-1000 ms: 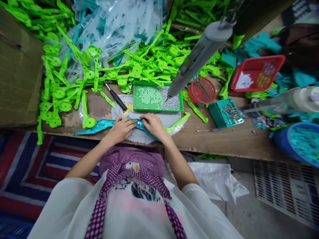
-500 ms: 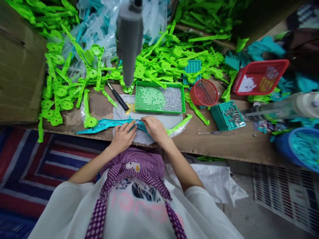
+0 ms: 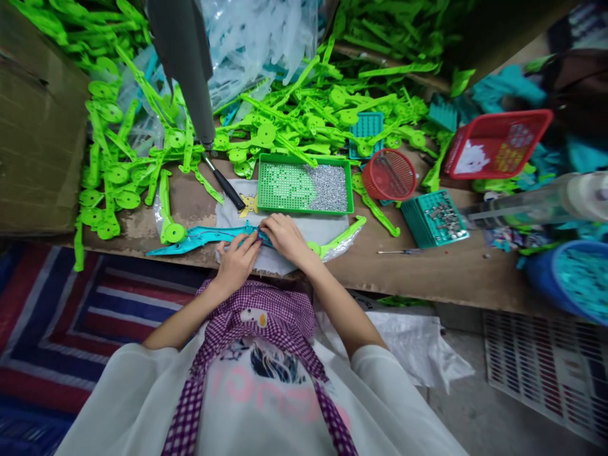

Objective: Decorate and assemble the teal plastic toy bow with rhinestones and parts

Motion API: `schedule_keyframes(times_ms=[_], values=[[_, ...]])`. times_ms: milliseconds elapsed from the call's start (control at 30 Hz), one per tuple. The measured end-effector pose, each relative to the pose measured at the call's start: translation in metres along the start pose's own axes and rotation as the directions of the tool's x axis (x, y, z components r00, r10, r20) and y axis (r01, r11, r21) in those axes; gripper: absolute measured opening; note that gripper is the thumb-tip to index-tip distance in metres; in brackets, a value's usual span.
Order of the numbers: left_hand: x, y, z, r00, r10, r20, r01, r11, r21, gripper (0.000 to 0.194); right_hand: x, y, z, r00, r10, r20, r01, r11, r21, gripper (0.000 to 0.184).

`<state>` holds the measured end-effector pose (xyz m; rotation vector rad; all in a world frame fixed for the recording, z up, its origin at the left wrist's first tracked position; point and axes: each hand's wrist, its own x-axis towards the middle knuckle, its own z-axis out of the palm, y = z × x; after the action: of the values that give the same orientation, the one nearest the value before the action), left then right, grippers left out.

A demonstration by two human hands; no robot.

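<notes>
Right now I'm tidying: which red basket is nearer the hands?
The round mesh basket, just right of the green tray; the rectangular basket is farther right.

From our head, we look forward and steeply down, with the green tray (image 3: 285, 209) near mid-view.

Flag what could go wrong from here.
The blue part lies near the table's front edge and might slip off if released. The left hand could pinch the wire-like strand along it. The right hand might bump the green tray of silvery pieces just beyond it.
</notes>
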<state>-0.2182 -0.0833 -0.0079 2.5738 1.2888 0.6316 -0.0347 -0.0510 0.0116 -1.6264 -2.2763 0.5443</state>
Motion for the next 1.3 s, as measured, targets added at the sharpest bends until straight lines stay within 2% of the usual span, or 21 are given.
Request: schedule_keyframes(times_ms=[267,600,767,933,1100,1300], values=[[-0.002,0.002,0.004,0.997,-0.034,-0.064,0.037,0.998,0.052,0.027,0.003,-0.001,0.000,0.996,-0.085,0.040,0.090,0.984,-0.152,0.027],[-0.001,0.001,0.005,0.998,-0.041,-0.045,0.040,0.999,-0.003,0.029,0.002,-0.004,-0.002,0.996,-0.084,0.016,0.086,0.990,-0.115,0.030],[0.001,0.000,0.003,0.998,-0.041,-0.054,0.040,0.999,-0.009,0.028,0.004,0.004,0.001,0.998,-0.050,-0.039,0.050,0.999,0.008,0.021],[0.003,0.000,0.000,0.998,-0.056,-0.020,0.055,0.997,-0.053,0.026,0.005,0.003,0.001,0.994,-0.109,0.011,0.109,0.992,-0.056,0.027],[0.003,0.001,-0.001,0.999,-0.048,-0.020,0.048,0.999,-0.024,0.028,0.006,-0.011,-0.003,0.997,-0.081,0.014,0.082,0.986,-0.148,0.030],[0.002,0.002,-0.001,0.998,-0.034,-0.051,0.035,0.999,0.016,0.025,0.007,-0.003,-0.003,0.997,-0.065,0.035,0.068,0.993,-0.101,0.026]])
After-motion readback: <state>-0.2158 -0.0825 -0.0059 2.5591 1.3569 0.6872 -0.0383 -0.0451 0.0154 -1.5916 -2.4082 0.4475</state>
